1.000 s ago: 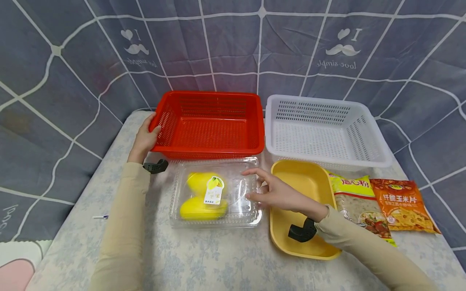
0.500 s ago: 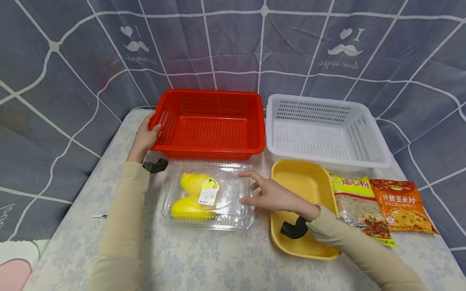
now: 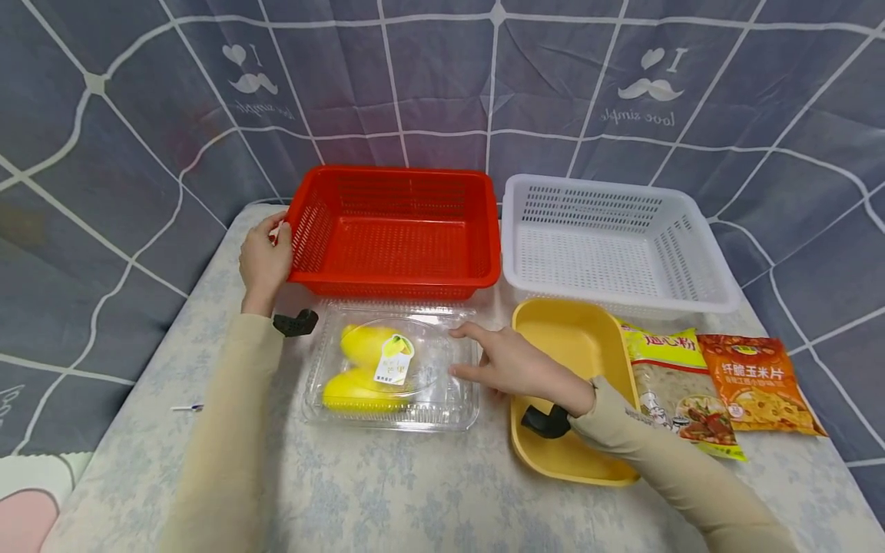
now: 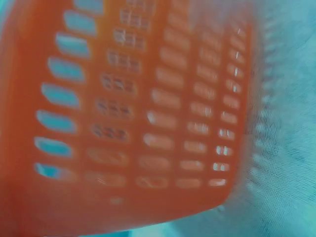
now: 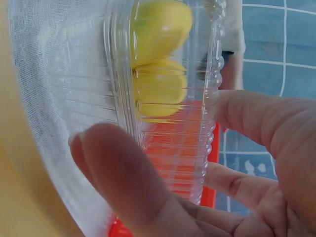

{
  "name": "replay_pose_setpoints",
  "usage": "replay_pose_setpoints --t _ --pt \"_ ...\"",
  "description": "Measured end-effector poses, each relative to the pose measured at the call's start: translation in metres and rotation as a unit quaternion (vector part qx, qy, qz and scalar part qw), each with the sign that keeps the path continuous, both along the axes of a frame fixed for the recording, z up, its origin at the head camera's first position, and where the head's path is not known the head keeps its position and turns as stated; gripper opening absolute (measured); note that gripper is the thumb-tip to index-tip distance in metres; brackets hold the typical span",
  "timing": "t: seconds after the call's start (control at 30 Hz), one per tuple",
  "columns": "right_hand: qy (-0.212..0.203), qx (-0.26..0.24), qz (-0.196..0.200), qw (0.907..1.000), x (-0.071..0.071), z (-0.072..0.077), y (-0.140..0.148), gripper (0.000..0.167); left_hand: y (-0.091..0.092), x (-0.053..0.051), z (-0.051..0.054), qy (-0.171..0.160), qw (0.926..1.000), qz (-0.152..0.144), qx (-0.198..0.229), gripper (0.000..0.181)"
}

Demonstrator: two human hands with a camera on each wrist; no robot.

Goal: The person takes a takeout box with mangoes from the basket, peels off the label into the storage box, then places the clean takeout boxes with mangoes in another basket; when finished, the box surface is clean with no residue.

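Shows a clear, ribbed plastic box (image 3: pixel 429 415) just below and left of center in the frame, on a pale, floral-patterned table (image 3: pixel 387 499), with 2 smooth, rounded yellow mangoes (image 3: pixel 362 392) inside and a long axis running left to right. Lies mostly left of the right grip (image 3: pixel 515 361), loosely spread at the box's right end with thumb and forefinger well parted over the lid and no firm hold evident. Bends the left grip (image 3: pixel 266 257) at the left rim of a perforated red plastic basket (image 3: pixel 394 281), above the box; cannot tell whether clasping or only touching.
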State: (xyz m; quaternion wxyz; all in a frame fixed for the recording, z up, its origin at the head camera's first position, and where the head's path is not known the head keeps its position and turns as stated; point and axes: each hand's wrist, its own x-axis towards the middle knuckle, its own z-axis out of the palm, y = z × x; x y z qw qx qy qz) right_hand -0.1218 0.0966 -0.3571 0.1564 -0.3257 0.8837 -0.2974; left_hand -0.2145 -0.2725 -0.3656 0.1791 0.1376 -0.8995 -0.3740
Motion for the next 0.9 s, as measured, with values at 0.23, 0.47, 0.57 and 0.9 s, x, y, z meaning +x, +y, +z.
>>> replay_pose_setpoints --t 0.23,0.47,0.57,0.9 --pt "0.033 0.006 0.0 0.9994 0.0 -0.001 -0.001 0.047 0.032 0.069 0.027 0.065 0.9825 -0.16 -0.071 0.041" --pt "0.056 -0.002 0.005 0.9984 -0.002 0.001 -0.002 0.042 0.06 0.128 0.023 0.006 0.9349 -0.34 -0.1 0.044" --pt "0.056 -0.001 0.002 0.9984 -0.003 0.001 -0.003 0.042 0.069 0.141 0.015 -0.02 0.926 -0.36 -0.114 0.053" --pt "0.078 0.026 0.006 0.9966 -0.003 0.004 -0.006 0.042 0.084 0.152 -0.016 -0.029 0.9291 -0.316 -0.191 0.085"
